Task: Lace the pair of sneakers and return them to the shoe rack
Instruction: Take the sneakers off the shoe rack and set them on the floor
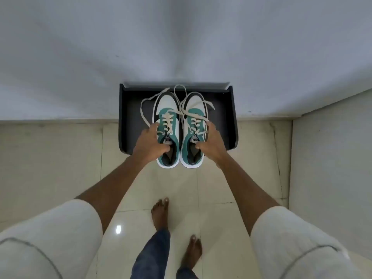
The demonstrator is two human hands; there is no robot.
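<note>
Two white and teal sneakers with cream laces are held side by side over the dark shoe rack [229, 117], toes toward the wall. My left hand [150, 141] grips the left sneaker [168, 109] at its collar, thumb inside the opening. My right hand [211, 144] grips the right sneaker [196, 109] the same way. Both shoes are laced, and loose lace ends [144, 103] loop out over the rack top. The heels hang past the rack's front edge. Whether the soles touch the rack cannot be told.
The rack stands against a pale grey wall [181, 47]. A second wall [332, 158] juts out on the right. Glossy cream floor tiles [60, 158] lie all around, and my bare feet [161, 210] stand a step behind the rack.
</note>
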